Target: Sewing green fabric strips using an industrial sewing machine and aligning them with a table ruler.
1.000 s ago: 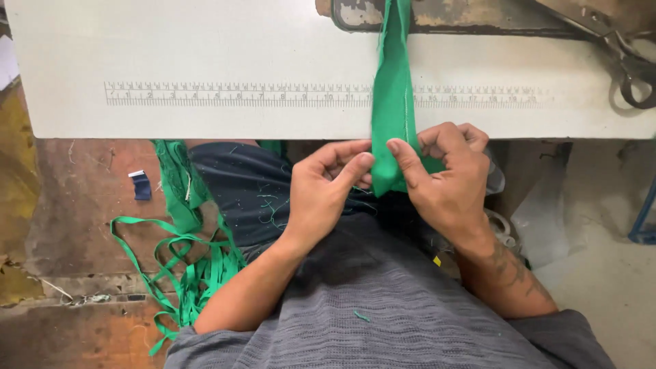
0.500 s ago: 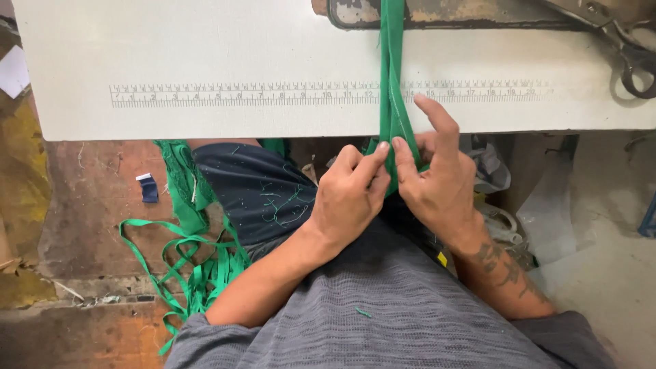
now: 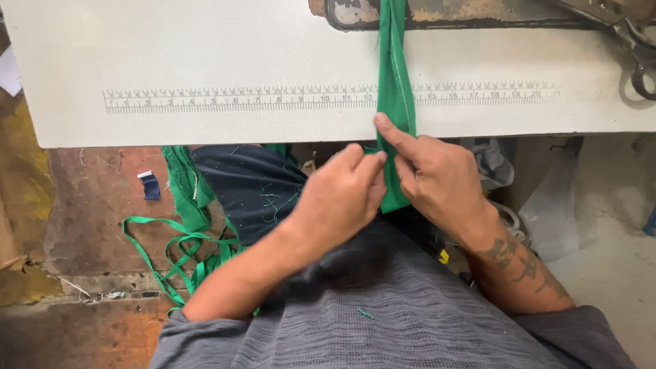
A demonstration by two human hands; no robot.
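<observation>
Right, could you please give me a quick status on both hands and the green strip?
Left hand and right hand both pinching the green fabric strip at the table edge. Strip runs up over the white table. Scissors far right, nothing in the way.

A fabric strip point(image 3: 395, 89) runs across the desk point(image 3: 205, 55), over a ruler point(image 3: 239, 100), and hangs off its near edge between both hands. Scissors point(image 3: 632, 51) lie at far right. Loose strips point(image 3: 181, 246) lie on the floor point(image 3: 82, 205) left.
</observation>
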